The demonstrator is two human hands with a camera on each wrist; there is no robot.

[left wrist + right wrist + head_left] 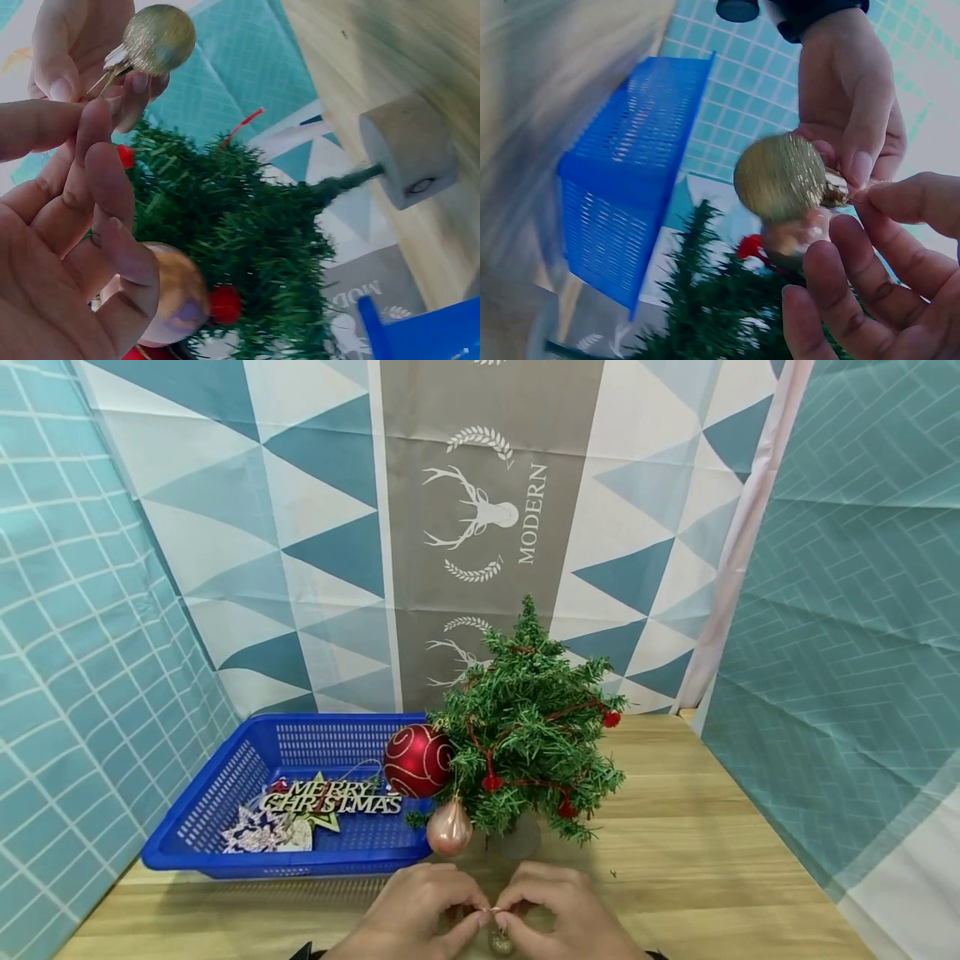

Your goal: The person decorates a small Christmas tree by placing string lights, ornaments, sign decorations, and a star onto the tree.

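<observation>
In the head view, my left hand [427,906] and right hand [562,910] meet at the front edge of the view, fingertips almost touching. Both pinch the thin hanging loop of a small gold glitter bauble [501,943]. The wrist views show that bauble [159,40] and its metallic cap [835,187] close up. Just beyond the hands stands a small artificial Christmas tree [532,727], wound with red string carrying red pompoms [492,782]. A large red bauble [417,761] with gold swirls and a pink, drop-shaped bauble [449,828] hang on its left side.
Left of the tree sits a blue plastic basket [300,862] holding a "Merry Christmas" sign [330,797], a star [324,818] and a snowflake [255,831]. The tree's round base [412,150] stands on the wooden table [697,843]. Patterned cloths [322,510] hang around the table.
</observation>
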